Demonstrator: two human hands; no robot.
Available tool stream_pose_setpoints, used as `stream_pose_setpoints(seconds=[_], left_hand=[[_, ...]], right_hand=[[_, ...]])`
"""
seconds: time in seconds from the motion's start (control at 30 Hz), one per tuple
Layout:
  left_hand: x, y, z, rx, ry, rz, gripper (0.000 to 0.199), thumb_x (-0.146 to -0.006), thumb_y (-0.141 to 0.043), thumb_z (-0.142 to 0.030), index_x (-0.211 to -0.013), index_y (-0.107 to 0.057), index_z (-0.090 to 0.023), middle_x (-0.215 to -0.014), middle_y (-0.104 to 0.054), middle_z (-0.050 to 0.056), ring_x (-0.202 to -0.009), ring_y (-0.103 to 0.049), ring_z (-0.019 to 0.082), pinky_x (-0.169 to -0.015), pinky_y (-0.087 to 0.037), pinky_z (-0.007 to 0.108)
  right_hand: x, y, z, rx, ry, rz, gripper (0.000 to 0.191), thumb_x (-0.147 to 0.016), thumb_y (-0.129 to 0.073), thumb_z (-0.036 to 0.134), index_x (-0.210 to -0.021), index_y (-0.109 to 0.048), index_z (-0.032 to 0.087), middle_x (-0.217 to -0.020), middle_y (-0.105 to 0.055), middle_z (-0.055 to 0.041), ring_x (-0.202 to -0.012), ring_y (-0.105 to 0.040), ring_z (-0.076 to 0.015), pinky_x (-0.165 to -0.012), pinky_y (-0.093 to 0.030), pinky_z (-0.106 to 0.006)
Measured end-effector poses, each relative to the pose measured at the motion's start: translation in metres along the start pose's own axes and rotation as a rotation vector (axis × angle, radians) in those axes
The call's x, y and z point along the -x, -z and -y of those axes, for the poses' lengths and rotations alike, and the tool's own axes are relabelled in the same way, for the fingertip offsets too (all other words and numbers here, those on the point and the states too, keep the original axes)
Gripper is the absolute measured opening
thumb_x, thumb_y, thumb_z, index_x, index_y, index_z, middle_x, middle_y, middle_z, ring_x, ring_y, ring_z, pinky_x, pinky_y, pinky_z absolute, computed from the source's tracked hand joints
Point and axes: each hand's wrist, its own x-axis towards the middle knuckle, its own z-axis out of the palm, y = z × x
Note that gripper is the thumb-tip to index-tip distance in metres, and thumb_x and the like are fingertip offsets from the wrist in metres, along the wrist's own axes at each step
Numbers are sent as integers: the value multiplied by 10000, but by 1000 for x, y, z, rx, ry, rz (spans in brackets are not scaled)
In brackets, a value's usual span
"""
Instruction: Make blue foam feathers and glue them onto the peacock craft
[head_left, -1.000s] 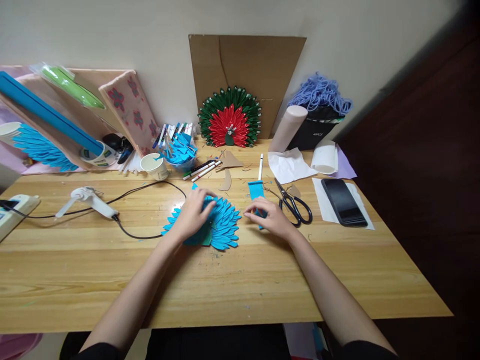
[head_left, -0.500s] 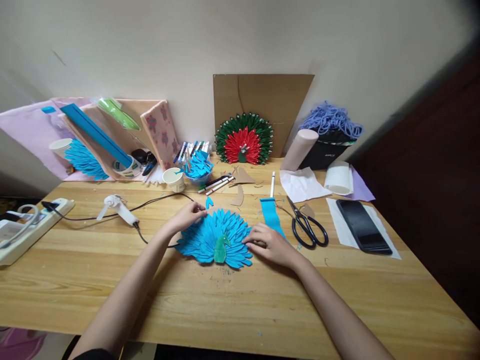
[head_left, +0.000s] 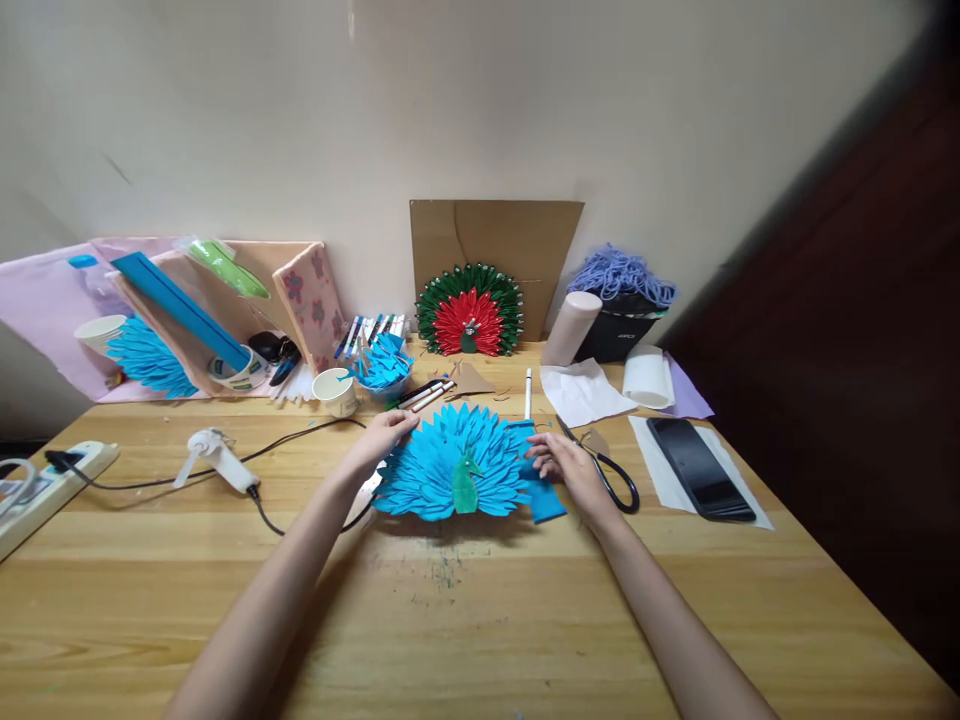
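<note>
Fingers of the left hand (head_left: 377, 443) pinched the blue-feathered peacock (head_left: 427, 467), tilted up from the surface (head_left: 480, 630), while the right hand (head_left: 576, 472) was loosely open beside it; steadying it seemingly needed light contact.

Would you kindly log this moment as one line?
left hand: holds blue peacock by edge | right hand: open near its other side | scissors: partly behind right hand | red-green peacock: before cardboard
</note>
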Motion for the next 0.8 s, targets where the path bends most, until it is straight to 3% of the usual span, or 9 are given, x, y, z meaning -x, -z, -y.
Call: stream_pose_setpoints(seconds=[0.2,0.3,0.4,0.53,0.63,0.8], left_hand=[[-31,-59,1,-66,-94,-44,342,-738,-513,-460,-654,-570,-133,-517,-474,-19,-493,-446,114,-508,-339,236],[-37,-59,4,-83,-160,-152,300,-804,-454,-396,-803,-610,-140,-765,-612,59,-739,-566,183,-686,-426,299],[-29,-34,14,-178,-237,-314,255,-839,-404,-278,-958,-596,-161,-1056,-580,103,-1042,-499,220,-910,-361,353],[-9,-4,31,-655,-212,-392,185,-804,-465,-241,-897,-598,-152,-918,-598,120,-916,-534,253,-843,-395,394],[-1,-2,39,-739,-164,-363,164,-750,-547,-227,-889,-577,-145,-895,-596,113,-872,-541,244,-783,-414,368],[-1,-9,42,-598,-106,-347,146,-714,-568,-160,-858,-548,-144,-838,-589,81,-775,-551,201,-707,-428,317]], right_hand=[[-3,31,7,69,275,-674,219,-779,-493,375,-837,-541,169,-747,-570,-30,-585,-479,-122,-513,-384,-244],[0,32,8,95,378,-838,140,-777,-473,302,-843,-490,179,-773,-539,-24,-575,-463,-114,-504,-370,-238],[3,24,6,144,441,-823,118,-783,-469,275,-855,-482,182,-809,-533,-35,-643,-503,-135,-556,-401,-258],[9,10,3,229,510,-699,116,-809,-462,256,-875,-518,179,-836,-544,-46,-759,-540,-168,-674,-430,-307],[13,1,2,280,532,-618,126,-817,-461,258,-882,-532,176,-846,-554,-54,-780,-552,-177,-695,-440,-319],[17,-6,-1,309,518,-547,134,-817,-470,265,-880,-541,171,-832,-552,-55,-767,-561,-181,-683,-452,-320]])
